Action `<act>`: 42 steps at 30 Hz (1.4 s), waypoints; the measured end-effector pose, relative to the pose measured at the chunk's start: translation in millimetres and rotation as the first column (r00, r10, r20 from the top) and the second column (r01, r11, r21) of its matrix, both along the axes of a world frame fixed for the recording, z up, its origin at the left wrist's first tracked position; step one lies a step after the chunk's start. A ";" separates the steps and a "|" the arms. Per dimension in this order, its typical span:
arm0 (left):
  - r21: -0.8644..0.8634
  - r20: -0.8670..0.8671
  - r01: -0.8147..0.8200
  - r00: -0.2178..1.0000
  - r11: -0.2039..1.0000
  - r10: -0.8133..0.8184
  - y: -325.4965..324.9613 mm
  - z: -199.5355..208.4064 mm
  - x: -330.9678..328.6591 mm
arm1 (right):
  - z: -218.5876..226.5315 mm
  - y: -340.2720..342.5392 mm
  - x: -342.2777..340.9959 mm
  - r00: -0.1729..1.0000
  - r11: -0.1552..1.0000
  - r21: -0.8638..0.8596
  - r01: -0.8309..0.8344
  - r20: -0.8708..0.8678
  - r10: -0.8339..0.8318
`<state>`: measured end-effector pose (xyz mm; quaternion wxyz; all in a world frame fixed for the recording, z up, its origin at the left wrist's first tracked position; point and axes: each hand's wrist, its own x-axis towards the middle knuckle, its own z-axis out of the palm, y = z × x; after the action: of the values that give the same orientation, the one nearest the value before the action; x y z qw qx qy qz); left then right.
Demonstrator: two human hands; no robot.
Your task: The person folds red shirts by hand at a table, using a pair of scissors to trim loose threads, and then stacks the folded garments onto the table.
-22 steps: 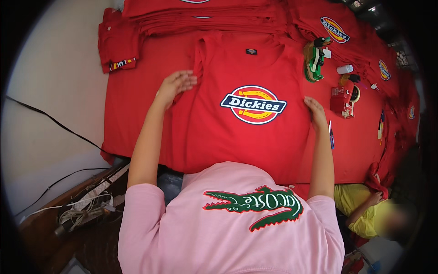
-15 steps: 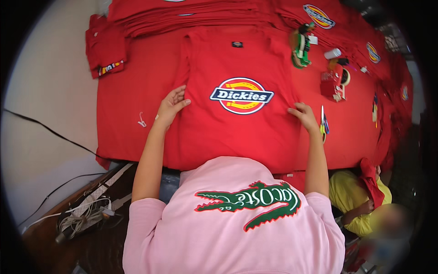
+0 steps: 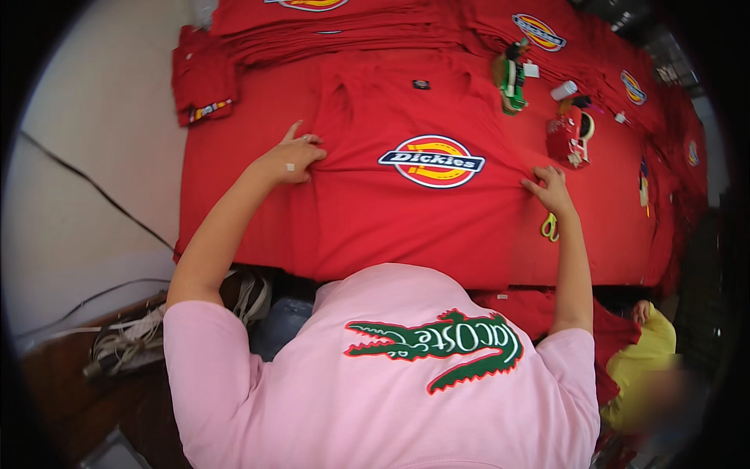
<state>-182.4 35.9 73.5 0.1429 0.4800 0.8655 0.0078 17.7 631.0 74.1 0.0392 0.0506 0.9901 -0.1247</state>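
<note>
A red sleeveless-looking shirt (image 3: 406, 223) lies spread front up before me, with an oval logo across its chest and a small dark label at the neck. My left hand (image 3: 295, 159) is closed on its left side edge, the index finger raised. On the opposite edge, my right hand (image 3: 553, 190) pinches the cloth between thumb and fingers. Creases run across the shirt between both hands, and the fabric looks pulled taut. Just below my right hand are yellow-handled scissors (image 3: 550, 227), partly covered by my forearm.
Folded red shirts (image 3: 375, 35) are piled along the far side of the red-covered table (image 3: 242, 180). A red box (image 3: 564, 139) with a tape roll, a white cylinder (image 3: 563, 91) and a green object (image 3: 512, 87) sit at right. Cables (image 3: 125, 348) lie lower left; a yellow-sleeved person (image 3: 644, 352) is lower right.
My hands have moved farther apart and now grip the shirt's sides, drawing it wider and creasing it. The person in yellow has shifted, with red cloth now stretched toward me.
</note>
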 end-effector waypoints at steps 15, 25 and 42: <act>0.035 -0.134 -0.326 0.935 0.945 0.328 10.1 -12.8 8.2 | -26.4 9.5 20.8 0.999 0.992 0.112 -0.049 -0.008 0.051; 0.292 0.350 -0.903 0.408 0.316 0.843 -25.8 -82.9 77.1 | -38.6 -3.9 20.4 0.989 0.876 -0.468 0.113 -0.036 -0.146; -0.052 0.908 -0.994 -0.088 -0.097 0.411 -35.3 -102.5 222.6 | -114.2 -84.1 190.1 0.715 0.566 -0.644 0.514 -0.043 -0.698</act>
<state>40.2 0.6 -29.1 0.2176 -0.2294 0.7269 0.6097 207.8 546.9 -40.1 -0.1401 0.3572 0.8134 -0.4373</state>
